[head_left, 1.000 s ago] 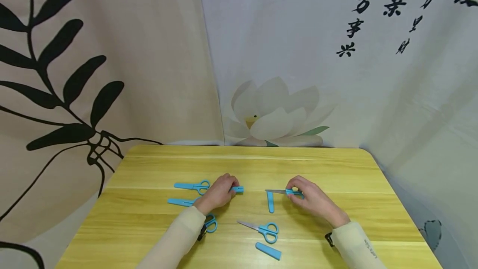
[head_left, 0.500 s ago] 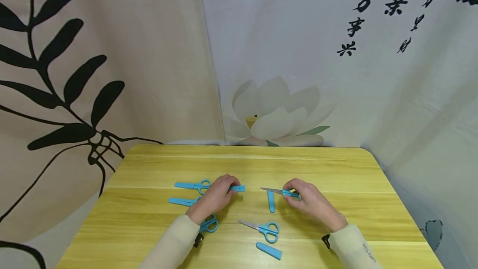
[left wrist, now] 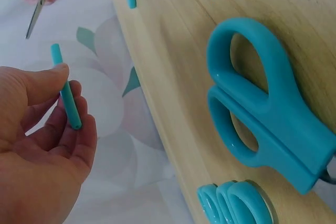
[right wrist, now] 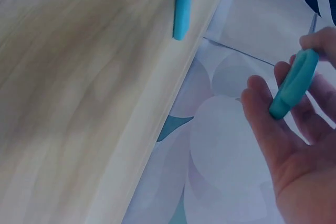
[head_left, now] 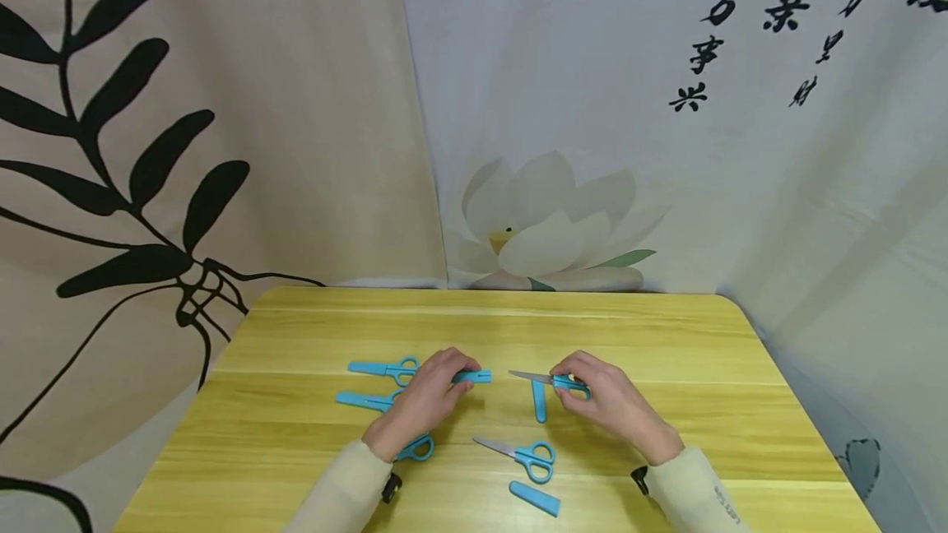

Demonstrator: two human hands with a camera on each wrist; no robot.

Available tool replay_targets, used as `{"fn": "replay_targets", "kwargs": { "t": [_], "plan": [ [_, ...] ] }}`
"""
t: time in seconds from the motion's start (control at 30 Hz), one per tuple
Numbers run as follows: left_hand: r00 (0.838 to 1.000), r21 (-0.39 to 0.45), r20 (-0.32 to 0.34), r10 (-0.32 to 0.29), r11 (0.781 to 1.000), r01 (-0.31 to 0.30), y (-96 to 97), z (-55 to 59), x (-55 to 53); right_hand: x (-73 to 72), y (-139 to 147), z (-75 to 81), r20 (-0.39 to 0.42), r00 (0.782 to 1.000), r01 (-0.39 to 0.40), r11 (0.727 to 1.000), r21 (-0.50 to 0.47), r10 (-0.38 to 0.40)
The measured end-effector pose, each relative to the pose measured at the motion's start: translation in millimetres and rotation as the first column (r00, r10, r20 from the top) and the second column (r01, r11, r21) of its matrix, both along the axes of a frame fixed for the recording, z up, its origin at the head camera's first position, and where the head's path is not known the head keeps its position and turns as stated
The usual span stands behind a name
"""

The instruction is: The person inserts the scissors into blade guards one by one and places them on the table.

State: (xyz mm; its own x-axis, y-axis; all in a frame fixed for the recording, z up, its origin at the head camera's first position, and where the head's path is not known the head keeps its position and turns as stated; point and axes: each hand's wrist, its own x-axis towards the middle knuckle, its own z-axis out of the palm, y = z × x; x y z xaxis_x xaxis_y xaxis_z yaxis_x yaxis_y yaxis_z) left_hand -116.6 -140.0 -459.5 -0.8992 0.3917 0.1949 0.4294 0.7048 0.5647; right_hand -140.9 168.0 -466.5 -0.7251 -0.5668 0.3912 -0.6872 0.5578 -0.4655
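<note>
Currently, the left hand (head_left: 425, 401) pinches a blue scissor sheath (head_left: 476, 377) in its fingers (left wrist: 84, 142) above the bench (head_left: 666, 331); the right hand (head_left: 616, 405) pinches blue-handled scissors (head_left: 566, 383) by the handles, bare blades pointing toward that sheath.

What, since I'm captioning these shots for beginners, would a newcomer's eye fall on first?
Probably the right hand over the yellow wooden table, holding scissors whose bare blades point toward the blue sheath in the left hand. Next, perhaps, the bold black plant printed on the cloth behind, at the head view's left. A second bare-bladed pair lies nearer the wearer, beside a loose sheath.
</note>
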Motion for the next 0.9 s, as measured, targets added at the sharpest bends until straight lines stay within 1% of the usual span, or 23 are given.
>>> {"fn": "replay_targets", "kwargs": {
  "t": [0.2,0.37,0.47,0.6,0.7,0.9],
  "plan": [
    [0.999,0.028,-0.035,0.009,1.000,-0.008,-1.8,4.2,4.9,-0.4,-4.4,3.9,-0.087,0.996,0.005,1.000,-0.009,-0.005],
    [0.998,0.077,-0.058,0.033,0.997,-0.029,-5.0,5.7,9.2,1.5,-9.9,6.8,-0.120,0.993,-0.013,1.000,0.001,0.013],
    [0.997,0.092,-0.069,0.039,0.995,-0.033,-6.0,7.0,9.9,2.8,-14.0,9.3,-0.120,0.993,-0.017,1.000,0.016,0.018],
    [0.996,0.075,-0.074,0.040,0.997,-0.034,-5.9,7.8,11.4,4.8,-19.2,11.1,-0.102,0.995,-0.013,0.999,0.048,0.018],
    [0.997,0.065,-0.071,0.042,0.997,-0.037,-5.6,7.4,13.0,6.0,-22.6,11.0,-0.091,0.996,-0.011,0.998,0.069,0.017],
    [0.996,0.081,-0.080,0.039,0.996,-0.032,-5.5,5.5,13.9,6.6,-27.0,10.4,-0.086,0.996,-0.003,0.996,0.088,0.011]
  ]
}}
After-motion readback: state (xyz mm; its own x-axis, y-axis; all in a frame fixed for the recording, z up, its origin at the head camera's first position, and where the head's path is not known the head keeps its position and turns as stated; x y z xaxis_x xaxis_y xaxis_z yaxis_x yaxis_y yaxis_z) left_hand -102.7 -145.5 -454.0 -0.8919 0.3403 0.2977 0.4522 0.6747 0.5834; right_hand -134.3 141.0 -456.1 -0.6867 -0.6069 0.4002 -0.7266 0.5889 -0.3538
